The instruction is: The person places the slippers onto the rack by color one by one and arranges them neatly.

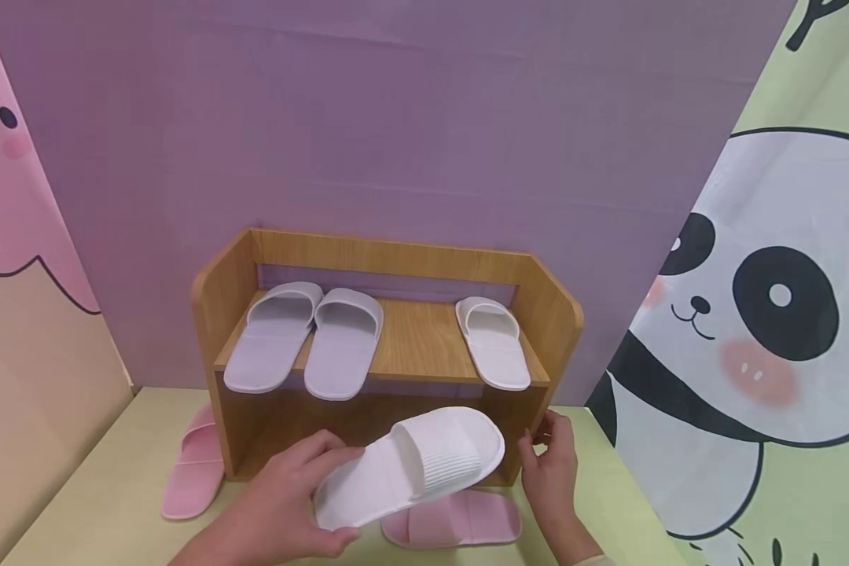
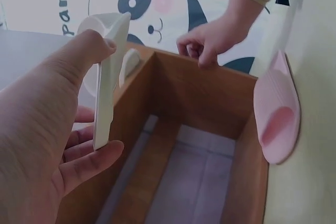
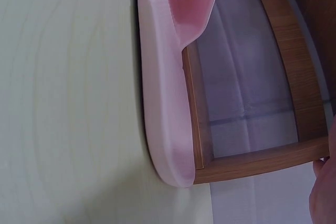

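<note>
I see the left grip [image 1: 290, 491] clamped on the heel end of a white ribbed-strap slipper [image 1: 428, 464], strap unobstructed, in front of a brown wooden two-tier rack [image 1: 420, 338]. Right grip [image 1: 552, 464] pinches the rack's side-panel edge, likely to steady it. Matching white slipper [image 1: 498, 354] sits top right.

Pastels beside brown grain

The ribbed slipper [image 1: 439, 456] at lower centre is coloured white, as is the plain slipper [image 1: 498, 358] right of centre. Pale lilac is seen on the two slippers [image 1: 262, 358] left of centre, pink on the bottom slipper [image 1: 460, 525]. The rack [image 1: 424, 339] is grained brown, the surface [image 1: 608, 487] tinted pale yellow, the backdrop [image 1: 424, 157] coloured purple.
</note>
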